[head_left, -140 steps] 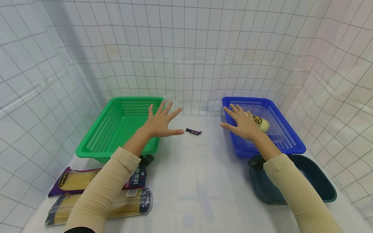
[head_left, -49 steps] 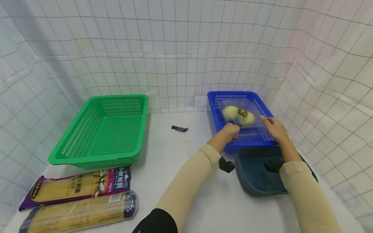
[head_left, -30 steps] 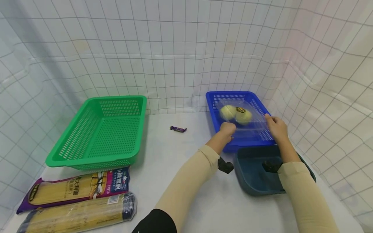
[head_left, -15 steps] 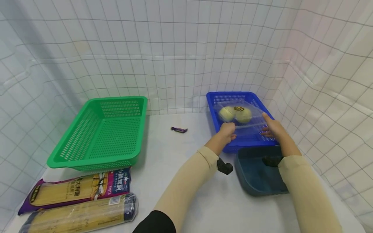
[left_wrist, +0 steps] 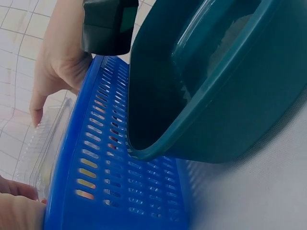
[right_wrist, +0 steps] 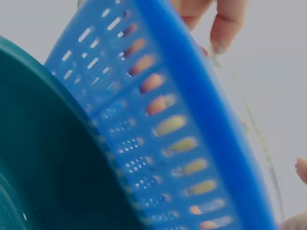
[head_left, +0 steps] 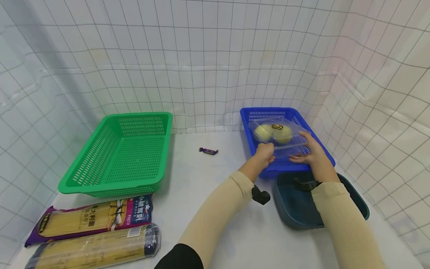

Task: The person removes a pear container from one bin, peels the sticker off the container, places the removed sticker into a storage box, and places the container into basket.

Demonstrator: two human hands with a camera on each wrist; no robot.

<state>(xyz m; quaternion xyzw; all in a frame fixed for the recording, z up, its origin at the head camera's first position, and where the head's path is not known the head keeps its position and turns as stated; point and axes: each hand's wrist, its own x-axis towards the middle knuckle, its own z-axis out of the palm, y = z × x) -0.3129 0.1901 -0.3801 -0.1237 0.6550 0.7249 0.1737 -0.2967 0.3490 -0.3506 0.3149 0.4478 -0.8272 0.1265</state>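
Observation:
A clear plastic box [head_left: 292,141] holds two round, pale yellow fruits [head_left: 283,134] and has a dark and yellow label on top. It sits tilted in the blue basket [head_left: 275,172], its near side raised. My left hand [head_left: 263,152] pinches the box's near left corner, fingers curled under. At the near right corner, my right hand [head_left: 317,157] has its thumb on top and its fingers reaching beneath. The left wrist view shows the right hand [left_wrist: 60,62] at the box edge [left_wrist: 50,134] above the basket rim. In the right wrist view, the left fingers [right_wrist: 225,28] show over the rim.
A dark teal tub [head_left: 285,213] stands right in front of the blue basket, under my right wrist. A green basket [head_left: 111,186] is at the left, with two pasta packs [head_left: 90,218] before it. A purple-wrapped candy [head_left: 208,151] lies between the baskets.
Both hands, earlier spread in the air, have come to the box in the blue basket. Its near side has risen. The right hand has slid left, its fingers passing beneath the box.

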